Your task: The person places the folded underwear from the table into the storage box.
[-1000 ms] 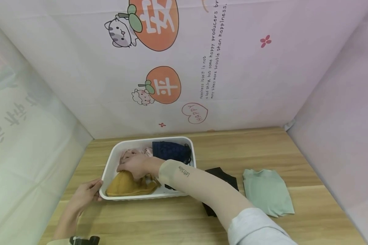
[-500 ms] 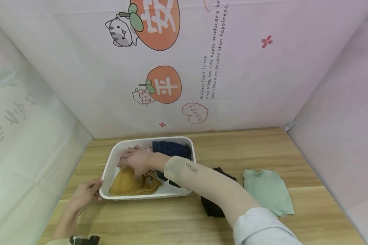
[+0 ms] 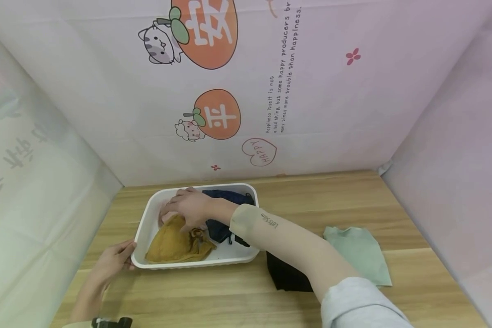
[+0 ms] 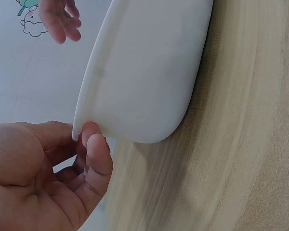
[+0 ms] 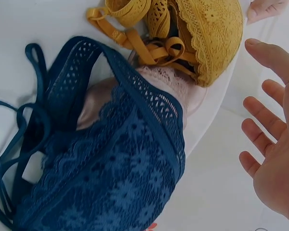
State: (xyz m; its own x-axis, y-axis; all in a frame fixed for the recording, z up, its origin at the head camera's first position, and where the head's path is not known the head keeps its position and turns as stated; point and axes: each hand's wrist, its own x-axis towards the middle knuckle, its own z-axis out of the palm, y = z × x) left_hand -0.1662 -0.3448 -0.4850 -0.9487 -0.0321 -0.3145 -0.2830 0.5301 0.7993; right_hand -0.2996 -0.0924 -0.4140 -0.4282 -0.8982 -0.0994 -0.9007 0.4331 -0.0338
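My left hand (image 3: 112,259) pinches the near left corner of a white plastic bin (image 3: 197,263); in the left wrist view its thumb and fingers are at the rim. Over the bin's left half is my right hand (image 3: 192,208), holding nothing. The right wrist view shows its fingers (image 5: 257,137) loosely extended beside the bras. A mustard yellow lace bra (image 3: 168,241) lies at the bin's front left. Behind it is a pale pink bra (image 5: 172,83), partly covered by the yellow one and by a blue lace bra (image 5: 120,168) with thin straps.
To the right of the bin lies a black folded cloth (image 3: 284,273), partly hidden under my right forearm. Beyond it is a mint green folded cloth (image 3: 362,255) on the wooden table (image 3: 213,296). Printed fabric walls (image 3: 320,114) enclose the back and sides.
My right hand has moved back and slightly right, off the yellow bra, which has shifted a little. More of the bra now shows. The left hand stays at the bin's corner.
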